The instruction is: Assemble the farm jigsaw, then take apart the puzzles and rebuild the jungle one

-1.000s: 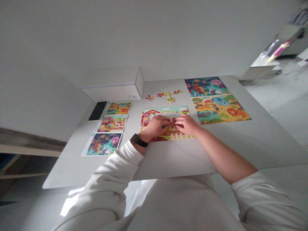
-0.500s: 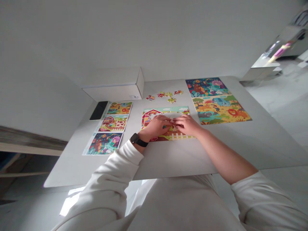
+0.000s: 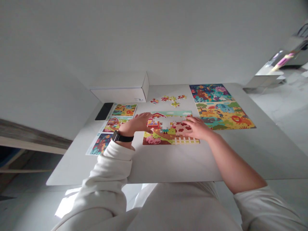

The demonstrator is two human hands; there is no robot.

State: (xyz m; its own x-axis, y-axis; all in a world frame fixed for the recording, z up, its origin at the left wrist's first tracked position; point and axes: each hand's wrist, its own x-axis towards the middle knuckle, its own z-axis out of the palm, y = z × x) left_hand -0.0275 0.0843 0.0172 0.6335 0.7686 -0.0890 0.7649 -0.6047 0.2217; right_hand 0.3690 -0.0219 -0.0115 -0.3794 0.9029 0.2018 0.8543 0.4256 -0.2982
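Note:
A partly assembled farm jigsaw puzzle (image 3: 163, 138) lies flat on the table, showing a barn, a pink pig, a spotted cow and a white fence. A gap with the bare tabletop showing runs through its upper middle. My left hand (image 3: 139, 123), with a black watch on the wrist, is at the puzzle's left edge, fingers apart and holding nothing. Over the right side, by the cow, my right hand (image 3: 196, 127) has its fingers spread; nothing shows in it. Several loose puzzle pieces (image 3: 175, 104) lie behind the puzzle.
Two finished animal puzzles (image 3: 223, 115) lie at the right. At the left are picture cards (image 3: 124, 110), partly behind my left arm, and a black phone (image 3: 104, 111). A white box (image 3: 120, 95) stands at the back left, against the wall.
My hands have come apart from the middle of the puzzle, the left one moving left and the right one slightly right. More of the puzzle shows between them, and the view has shifted a little.

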